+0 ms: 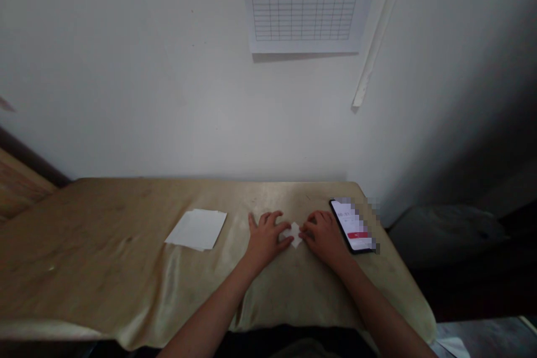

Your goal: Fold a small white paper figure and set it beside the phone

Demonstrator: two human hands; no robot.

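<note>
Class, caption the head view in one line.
Left hand and right hand touch a small white paper, phone nearby.

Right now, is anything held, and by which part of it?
A small white paper: the left hand is at its left edge, the right hand at its right. Whether either grip pinches it or only touches can't be told.

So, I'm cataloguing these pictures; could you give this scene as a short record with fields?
Bare left hand: at the left side of a small, white, angular paper piece
Bare right hand: at its right side
Grip: too small to tell
Left of hands: overlapping flat white paper sheets
Right of hands: black rectangular phone, screen lit
Surface: shiny tan cloth
White wall: paper sheet with printed grid
</note>
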